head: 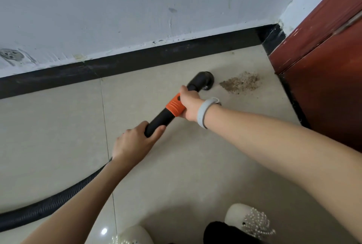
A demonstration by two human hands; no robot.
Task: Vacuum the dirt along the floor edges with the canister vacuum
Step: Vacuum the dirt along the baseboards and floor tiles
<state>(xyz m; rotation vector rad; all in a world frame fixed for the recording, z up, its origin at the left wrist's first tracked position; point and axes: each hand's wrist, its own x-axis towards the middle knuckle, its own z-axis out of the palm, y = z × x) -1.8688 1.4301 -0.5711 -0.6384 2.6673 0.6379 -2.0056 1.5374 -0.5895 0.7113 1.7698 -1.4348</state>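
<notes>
Head view, nearest edge first: two cream shoes (249,221) trimmed with pearl beads are seen on the beige tiled floor (51,132), with a patch of black fabric (221,232) between them. From the lower left a black ribbed hose (39,209) is laid across the tiles and is carried up under the left forearm toward the rigid black wand (158,120). The lower end of that wand is gripped by the left hand (135,142), whose fingers are curled round the tube with the thumb laid along its side. Further up, an orange collar (175,106) is fitted on the wand, and the upper part of this collar is clasped by the right hand (190,104), its fingers wrapped over the joint; a pale grey band (204,112) is worn on that wrist. The two hands are kept apart along the wand, the left nearer the body, the right farther out. Beyond the right hand the wand is ended by a black elbow-shaped nozzle (201,81), which is turned down onto the tile. Just to the right of the nozzle, not touching it, a small heap of brown dirt (242,84) is spread on the floor, close to a dark red wooden door (323,67). Behind all this a black skirting strip (137,61) is run along the base of a scuffed white wall (117,5), and the corner is met at the far right.
</notes>
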